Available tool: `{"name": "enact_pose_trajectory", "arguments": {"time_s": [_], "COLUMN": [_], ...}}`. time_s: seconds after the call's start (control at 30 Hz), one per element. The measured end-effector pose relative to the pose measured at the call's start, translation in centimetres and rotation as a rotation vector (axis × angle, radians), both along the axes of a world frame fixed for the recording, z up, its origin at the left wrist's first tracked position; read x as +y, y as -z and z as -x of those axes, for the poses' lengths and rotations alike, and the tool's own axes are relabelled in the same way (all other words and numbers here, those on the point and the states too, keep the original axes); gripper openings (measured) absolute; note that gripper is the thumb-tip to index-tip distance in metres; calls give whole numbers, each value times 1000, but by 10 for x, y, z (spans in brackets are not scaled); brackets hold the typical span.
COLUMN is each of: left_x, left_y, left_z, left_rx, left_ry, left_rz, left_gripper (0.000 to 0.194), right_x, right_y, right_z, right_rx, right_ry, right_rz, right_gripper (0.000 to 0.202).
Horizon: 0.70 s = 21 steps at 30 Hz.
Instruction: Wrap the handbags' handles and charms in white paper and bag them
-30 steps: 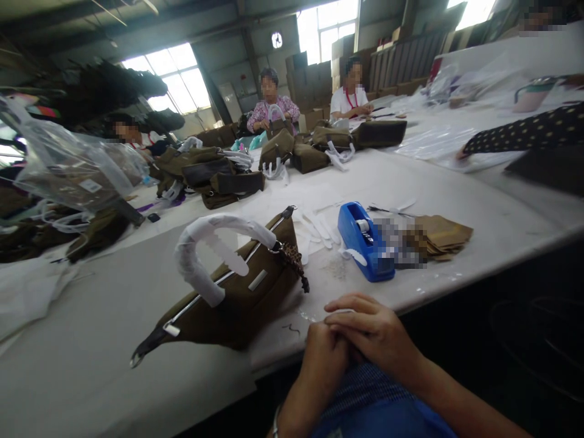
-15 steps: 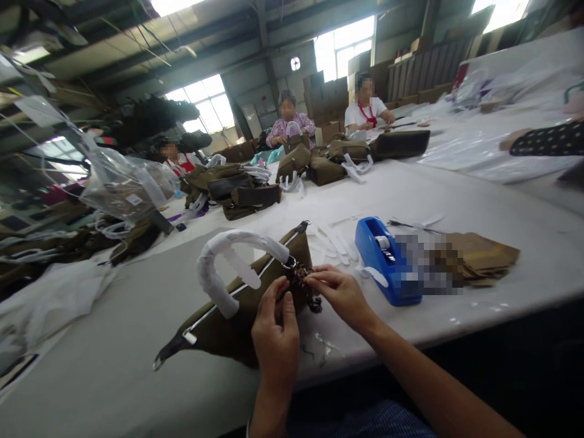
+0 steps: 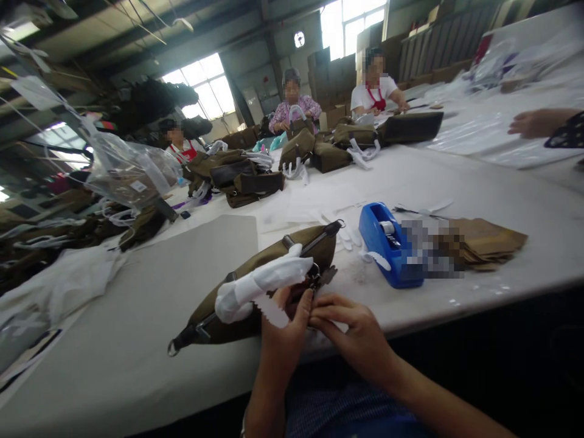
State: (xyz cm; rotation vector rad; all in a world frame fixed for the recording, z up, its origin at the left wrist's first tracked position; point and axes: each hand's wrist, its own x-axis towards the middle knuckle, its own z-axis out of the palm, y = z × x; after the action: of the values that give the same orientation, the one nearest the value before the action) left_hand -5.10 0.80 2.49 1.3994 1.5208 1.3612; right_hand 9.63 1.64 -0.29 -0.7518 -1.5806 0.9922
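An olive handbag (image 3: 314, 246) with dark trim lies tilted on the table's near edge. Its handle (image 3: 269, 281) is wrapped in white, with a loose white strip hanging down. Below the handle's right end, a metal ring carries a small dark hanging piece (image 3: 326, 277). My left hand (image 3: 283, 344) is closed at the bag's near side, its thumb pressing a dark brown part under the ring. My right hand (image 3: 358, 331) pinches at the same spot, fingertips touching my left thumb. What lies between the right fingertips is too small to make out.
A blue tape dispenser (image 3: 387, 249) stands to the right, beside a stack of brown paper pieces (image 3: 493, 243). More olive bags (image 3: 255, 185) are piled across the table. Several co-workers sit beyond; another person's hand (image 3: 531, 123) reaches in at right. A plastic-draped post (image 3: 166, 208) rises at left.
The bag has turned and tipped, its handle swinging toward me and rightward. Both hands have come together below the ring; the patterned dark cord seen before is now mostly hidden.
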Motion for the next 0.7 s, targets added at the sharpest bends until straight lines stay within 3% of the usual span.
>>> {"name": "enact_pose_trajectory", "arguments": {"time_s": [0.1, 0.17, 0.3, 0.43, 0.57, 0.7], "left_x": [2, 4, 8, 15, 24, 27], "left_y": [1, 2, 1, 1, 2, 0], "left_z": [1, 2, 4, 0, -5, -8], "left_rx": [73, 113, 226, 288, 455, 499], "left_ry": [-11, -18, -82, -116, -203, -241], "left_rz": [-45, -67, -102, -124, -183, -189], "left_gripper": [28, 27, 25, 32, 43, 40], "right_x": [16, 29, 46, 48, 50, 62], "right_y": [10, 17, 26, 29, 23, 10], "right_z": [-9, -12, -8, -6, -12, -22], "right_rx": [33, 84, 174, 144, 162, 31], "right_ry": [219, 267, 95, 77, -42, 53], "right_rz": [-9, 9, 118, 190, 219, 72], "right_gripper": [9, 9, 13, 16, 20, 17]}}
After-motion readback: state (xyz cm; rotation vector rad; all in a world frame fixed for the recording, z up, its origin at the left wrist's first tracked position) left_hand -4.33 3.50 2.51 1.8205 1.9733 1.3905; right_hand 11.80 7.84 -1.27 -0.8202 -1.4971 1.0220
